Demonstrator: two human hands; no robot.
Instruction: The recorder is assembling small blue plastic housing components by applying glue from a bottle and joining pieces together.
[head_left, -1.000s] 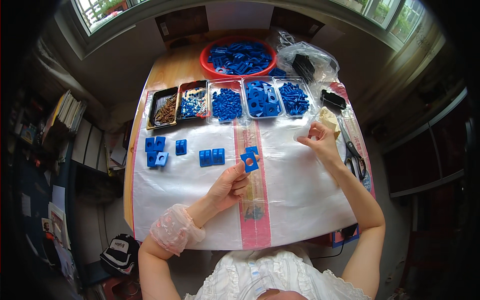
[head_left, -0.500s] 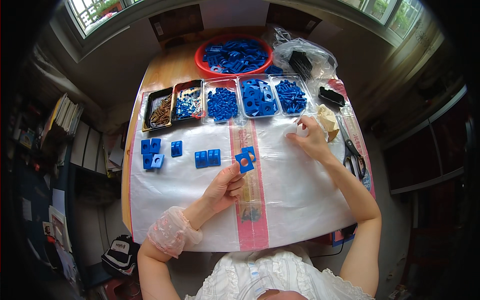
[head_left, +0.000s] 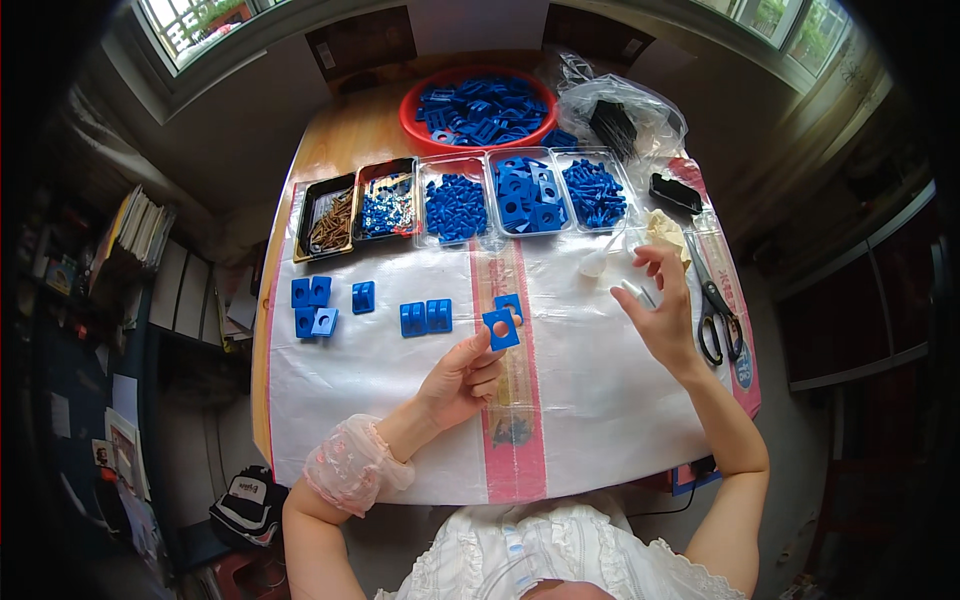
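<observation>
My left hand (head_left: 460,383) pinches a blue square plate with a round hole (head_left: 503,329) between thumb and fingers, above the pink stripe of the table cover. Just beyond it shows another blue holed piece (head_left: 510,303), partly covered by the held plate; I cannot tell whether it lies on the cover. My right hand (head_left: 662,308) hovers at the right with thumb and fingers apart. Beside its fingers is a small white object (head_left: 638,295), its kind unclear. A rounded whitish translucent object (head_left: 593,264) lies a little further left.
Several blue pieces (head_left: 314,307) sit at the left, with a curved blue pair (head_left: 426,318) nearer the middle. Behind them runs a row of trays holding screws (head_left: 332,222) and blue parts (head_left: 456,208). A red basin (head_left: 408,122) stands farther back; black scissors (head_left: 720,325) lie right.
My right hand has moved right and nearer, its fingers spreading away from the rounded whitish object. My left hand keeps its hold on the plate. The whole view has shifted slightly.
</observation>
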